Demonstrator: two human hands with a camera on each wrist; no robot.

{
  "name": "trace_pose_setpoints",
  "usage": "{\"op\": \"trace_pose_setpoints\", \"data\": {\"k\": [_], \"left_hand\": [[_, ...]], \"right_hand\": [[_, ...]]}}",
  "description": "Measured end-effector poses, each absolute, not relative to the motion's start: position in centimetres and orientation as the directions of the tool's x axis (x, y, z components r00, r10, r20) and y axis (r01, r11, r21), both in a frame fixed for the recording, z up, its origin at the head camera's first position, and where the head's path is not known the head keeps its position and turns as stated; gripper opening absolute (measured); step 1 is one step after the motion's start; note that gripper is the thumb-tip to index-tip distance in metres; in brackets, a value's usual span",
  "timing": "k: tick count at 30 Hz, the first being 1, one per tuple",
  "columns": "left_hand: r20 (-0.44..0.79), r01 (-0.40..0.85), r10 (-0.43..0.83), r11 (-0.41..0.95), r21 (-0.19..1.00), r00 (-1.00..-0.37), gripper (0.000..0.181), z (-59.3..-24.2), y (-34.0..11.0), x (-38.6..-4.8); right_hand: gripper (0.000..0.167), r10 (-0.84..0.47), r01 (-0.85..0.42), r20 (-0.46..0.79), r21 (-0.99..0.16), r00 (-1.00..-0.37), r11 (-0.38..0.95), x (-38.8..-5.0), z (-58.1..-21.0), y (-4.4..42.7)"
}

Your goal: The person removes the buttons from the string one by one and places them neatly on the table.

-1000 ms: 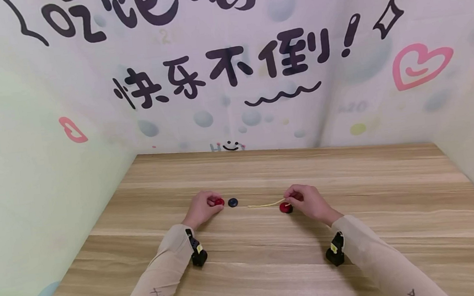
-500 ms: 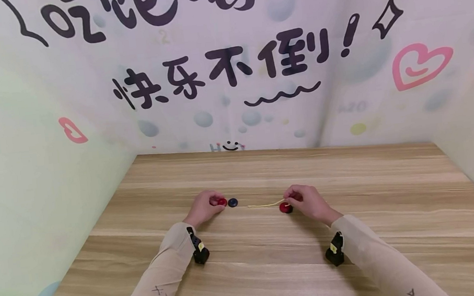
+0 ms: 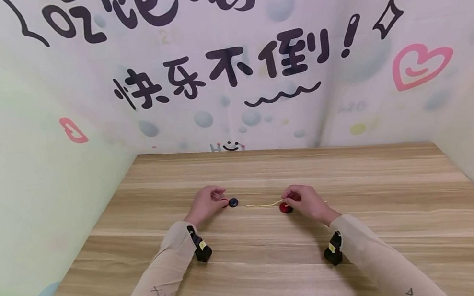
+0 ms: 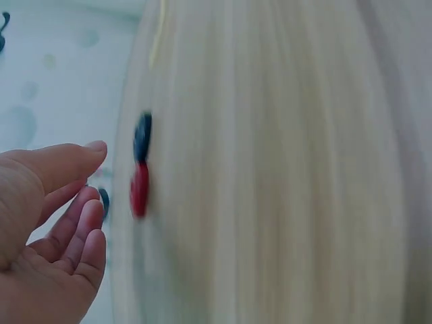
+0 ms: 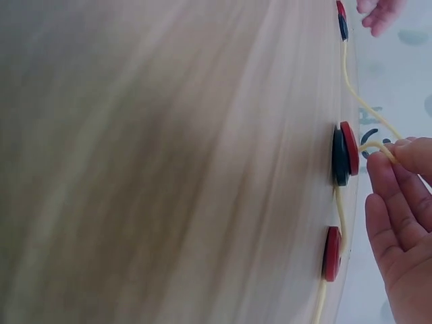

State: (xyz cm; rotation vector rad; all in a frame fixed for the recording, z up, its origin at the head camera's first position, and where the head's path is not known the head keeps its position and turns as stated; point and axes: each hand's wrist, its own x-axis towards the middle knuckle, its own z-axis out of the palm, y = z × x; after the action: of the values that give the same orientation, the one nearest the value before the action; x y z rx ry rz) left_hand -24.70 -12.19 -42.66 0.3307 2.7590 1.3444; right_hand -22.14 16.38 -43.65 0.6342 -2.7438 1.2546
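My left hand (image 3: 205,204) hovers just beside a red button-like disc (image 4: 140,192). Its thumb and fingers are parted with nothing between them in the left wrist view. A dark blue disc (image 3: 233,202) touches the red one on the right. My right hand (image 3: 307,202) pinches a thin yellow cord (image 3: 264,205) between thumb and fingers. Below those fingertips, the cord comes out of another red disc (image 5: 350,148) stacked against a dark disc (image 5: 339,158). The cord's free length runs leftward toward the dark blue disc.
Farther along the cord, a red-and-dark disc (image 5: 332,253) lies on the wooden table (image 3: 271,270). A printed cloth (image 3: 233,114) hangs behind the table's back edge. Each wrist carries a small black camera (image 3: 203,250).
My left hand slid the red disc rightward until it met the dark blue one, then its fingers came apart from it. My right hand shifted very slightly left, still pinching the cord.
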Motion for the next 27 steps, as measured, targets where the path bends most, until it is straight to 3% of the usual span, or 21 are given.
{"op": "trace_pose_setpoints", "data": {"k": [8, 14, 27], "left_hand": [[0.151, 0.327, 0.36, 0.5, 0.802, -0.921, 0.031, -42.3, -8.1, -24.0], [0.113, 0.333, 0.454, 0.441, 0.834, -0.884, 0.028, -42.4, -4.5, -23.2], [0.085, 0.335, 0.436, 0.537, 0.774, -0.896, 0.015, -43.1, -2.4, -22.5]], "right_hand": [[0.005, -0.373, -0.408, 0.217, -0.707, -0.902, 0.577, -22.2, -43.4, 15.8], [0.004, -0.378, -0.433, 0.248, -0.71, -0.892, 0.556, -22.3, -43.3, 15.5], [0.006, -0.349, -0.406, 0.239, -0.726, -0.906, 0.555, -22.4, -43.3, 15.4]]}}
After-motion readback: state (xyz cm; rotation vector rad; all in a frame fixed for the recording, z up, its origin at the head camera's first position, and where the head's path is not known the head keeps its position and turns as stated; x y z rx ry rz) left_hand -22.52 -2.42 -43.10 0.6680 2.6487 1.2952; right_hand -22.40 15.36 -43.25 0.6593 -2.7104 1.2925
